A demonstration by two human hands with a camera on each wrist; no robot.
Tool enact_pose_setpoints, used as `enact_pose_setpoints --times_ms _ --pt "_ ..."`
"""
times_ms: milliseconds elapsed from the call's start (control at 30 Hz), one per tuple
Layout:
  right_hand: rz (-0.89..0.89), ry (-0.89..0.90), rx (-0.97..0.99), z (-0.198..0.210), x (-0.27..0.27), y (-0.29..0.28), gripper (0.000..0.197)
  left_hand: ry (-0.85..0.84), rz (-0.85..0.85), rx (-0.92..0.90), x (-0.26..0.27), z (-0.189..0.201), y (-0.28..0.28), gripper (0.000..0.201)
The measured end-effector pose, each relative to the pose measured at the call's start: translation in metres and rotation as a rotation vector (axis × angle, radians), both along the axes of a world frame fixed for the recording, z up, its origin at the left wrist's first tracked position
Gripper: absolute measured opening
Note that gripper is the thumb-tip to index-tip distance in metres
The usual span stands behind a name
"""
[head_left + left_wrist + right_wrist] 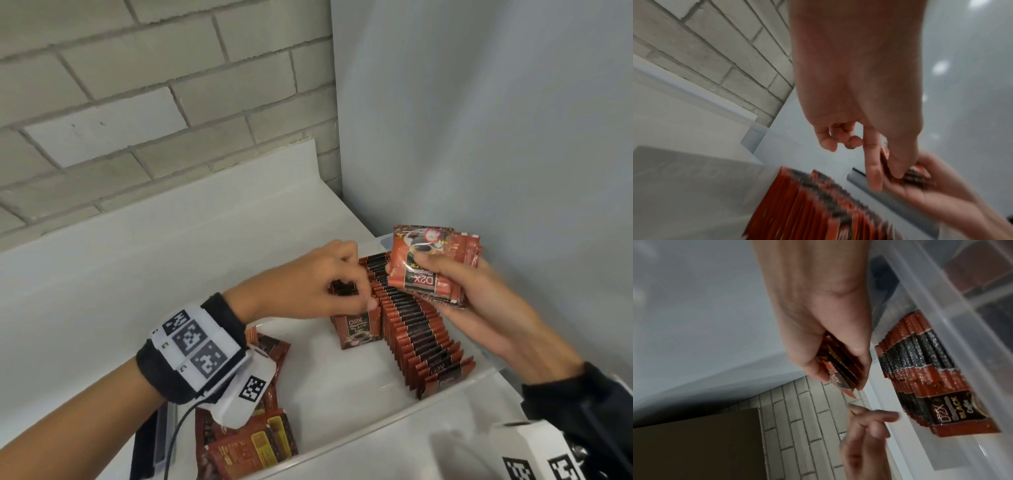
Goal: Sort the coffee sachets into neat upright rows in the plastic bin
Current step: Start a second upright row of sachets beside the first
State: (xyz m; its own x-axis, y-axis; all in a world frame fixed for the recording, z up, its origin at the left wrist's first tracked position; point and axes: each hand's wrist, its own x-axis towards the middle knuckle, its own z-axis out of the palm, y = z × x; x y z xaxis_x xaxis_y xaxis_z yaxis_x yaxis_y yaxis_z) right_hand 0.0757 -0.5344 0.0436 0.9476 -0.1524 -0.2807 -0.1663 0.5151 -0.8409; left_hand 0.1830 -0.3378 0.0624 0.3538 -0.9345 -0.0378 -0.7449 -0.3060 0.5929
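Note:
The clear plastic bin (411, 414) holds a long upright row of red-and-black coffee sachets (421, 335) along its right side. A short row (359, 327) stands to the left of it. My left hand (349, 291) is over the short row with fingers curled and the thumb at the front sachet's top. Whether it grips anything is unclear. My right hand (442, 270) grips a fanned stack of sachets (411, 253) above the far end of the long row (920, 369). Loose sachets (246, 445) lie flat in the bin's near left corner.
A brick wall (137, 102) rises behind the white shelf (171, 240) that bears the bin. A smooth grey wall (496, 120) stands close on the right. A dark flat object (147, 445) lies left of the bin. Bare bin floor (342, 377) shows between the rows and the loose pile.

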Motion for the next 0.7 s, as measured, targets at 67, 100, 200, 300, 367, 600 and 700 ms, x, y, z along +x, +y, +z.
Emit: enact_pose_setpoints --times_ms 67,100,200,300,367,600,700 --pt "0.061 -0.01 -0.04 0.002 -0.001 0.003 0.04 0.084 0.095 -0.069 -0.002 0.013 -0.003 0.021" --pt "0.089 -0.018 -0.054 0.003 -0.002 0.005 0.039 0.134 0.14 -0.107 -0.004 0.018 -0.005 0.024" --pt "0.134 -0.024 -0.102 0.003 -0.002 0.007 0.041 0.258 0.232 -0.169 -0.008 0.024 -0.011 0.036" --pt "0.146 -0.021 -0.126 0.001 -0.002 0.006 0.051 0.364 0.241 -0.213 -0.01 0.022 -0.015 0.047" --pt "0.149 -0.017 -0.142 -0.001 -0.001 0.006 0.056 0.446 0.255 -0.253 -0.012 0.019 -0.017 0.048" --pt "0.157 -0.053 -0.098 -0.005 -0.005 0.004 0.066 0.567 0.318 -0.278 -0.008 0.024 -0.017 0.034" --pt "0.184 -0.068 -0.087 -0.006 -0.005 0.005 0.072 0.448 0.233 -0.252 -0.006 0.029 -0.016 0.027"
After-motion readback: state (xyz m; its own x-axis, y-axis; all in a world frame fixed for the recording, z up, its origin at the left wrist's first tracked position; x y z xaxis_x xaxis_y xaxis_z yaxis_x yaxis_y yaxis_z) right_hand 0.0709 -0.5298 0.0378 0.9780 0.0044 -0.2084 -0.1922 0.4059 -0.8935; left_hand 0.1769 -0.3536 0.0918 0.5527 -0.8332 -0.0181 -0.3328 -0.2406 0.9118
